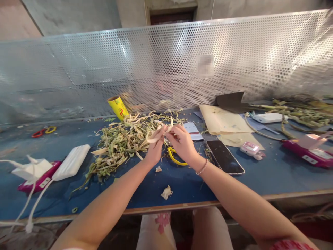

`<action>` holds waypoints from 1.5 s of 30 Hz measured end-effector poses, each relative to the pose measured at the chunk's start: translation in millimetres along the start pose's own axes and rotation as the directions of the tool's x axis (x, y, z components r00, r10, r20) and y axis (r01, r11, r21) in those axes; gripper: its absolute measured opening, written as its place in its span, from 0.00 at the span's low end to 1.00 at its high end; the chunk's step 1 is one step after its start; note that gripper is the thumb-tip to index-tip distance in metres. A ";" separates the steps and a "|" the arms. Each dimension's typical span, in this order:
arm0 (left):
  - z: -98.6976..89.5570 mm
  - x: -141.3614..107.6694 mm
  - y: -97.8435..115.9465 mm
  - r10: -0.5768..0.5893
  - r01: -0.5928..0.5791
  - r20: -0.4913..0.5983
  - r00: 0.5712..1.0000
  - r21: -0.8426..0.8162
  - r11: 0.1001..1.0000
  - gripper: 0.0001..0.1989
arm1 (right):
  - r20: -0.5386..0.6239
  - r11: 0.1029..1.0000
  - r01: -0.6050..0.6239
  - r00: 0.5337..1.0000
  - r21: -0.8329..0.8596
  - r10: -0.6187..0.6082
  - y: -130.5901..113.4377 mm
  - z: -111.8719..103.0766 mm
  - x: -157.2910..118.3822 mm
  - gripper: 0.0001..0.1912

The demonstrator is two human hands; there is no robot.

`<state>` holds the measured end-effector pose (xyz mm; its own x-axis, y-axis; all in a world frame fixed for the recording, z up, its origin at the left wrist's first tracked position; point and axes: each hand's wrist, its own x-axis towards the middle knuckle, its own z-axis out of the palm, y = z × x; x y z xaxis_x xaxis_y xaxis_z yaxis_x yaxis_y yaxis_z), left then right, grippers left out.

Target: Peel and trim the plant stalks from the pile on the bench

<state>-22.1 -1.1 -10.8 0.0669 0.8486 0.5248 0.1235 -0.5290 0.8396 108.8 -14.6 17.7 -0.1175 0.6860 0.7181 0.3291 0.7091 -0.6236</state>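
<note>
Both my hands meet above the blue table, in front of a heap of dried, pale green and tan leaves (pixel 114 147). My left hand (pixel 156 144) pinches a pale dry leaf strip (pixel 153 140). My right hand (pixel 182 140), with a beaded bracelet at the wrist, has its fingers closed on the same pale strip, close to the left fingertips. Below the hands lies a yellow scissors handle (pixel 175 158), partly covered by the right hand. Two pale scraps, one small (pixel 158 169) and one larger (pixel 167 192), rest near the table's front edge.
A yellow tube (pixel 118 107) stands behind the heap. At left are red-and-yellow scissors (pixel 44 131), a white power bank (pixel 72 162) and a charger (pixel 32 170). On the right lie a phone (pixel 225 157), brown paper (pixel 225 119), a pink case (pixel 251 148) and a magenta power strip (pixel 309 152).
</note>
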 end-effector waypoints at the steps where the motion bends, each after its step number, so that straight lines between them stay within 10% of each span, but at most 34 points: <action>1: 0.5 -0.7 0.3 0.014 -0.014 0.017 1.000 0.000 1.000 0.17 | -0.013 1.000 0.011 1.000 -0.001 -0.011 0.2 -0.1 -0.1 0.07; 15: 8.9 5.9 6.9 -0.135 0.169 0.103 0.986 -0.543 0.822 0.11 | 0.106 0.880 -0.200 0.980 0.430 0.171 6.8 -1.6 6.1 0.07; 27: 5.0 8.6 9.3 -0.186 0.202 0.080 0.979 -0.467 0.861 0.20 | 0.207 0.857 -0.258 0.961 0.445 0.182 8.4 -0.2 5.3 0.09; 35: 0.5 8.4 1.6 -0.093 0.103 0.055 0.994 -0.244 0.964 0.20 | 0.159 0.988 0.048 0.985 0.150 -0.072 14.8 1.9 1.5 0.10; 45: 6.4 5.1 -4.9 0.071 -0.060 0.176 0.982 -0.072 0.996 0.12 | 0.135 0.915 0.323 0.945 -0.241 -0.298 6.2 2.4 -7.1 0.10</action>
<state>-16.1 5.9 -13.2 0.2486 0.7969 0.5506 0.0481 -0.5779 0.8147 109.4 -14.6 8.0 -0.3358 0.4590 0.8225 0.4893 0.8312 -0.2641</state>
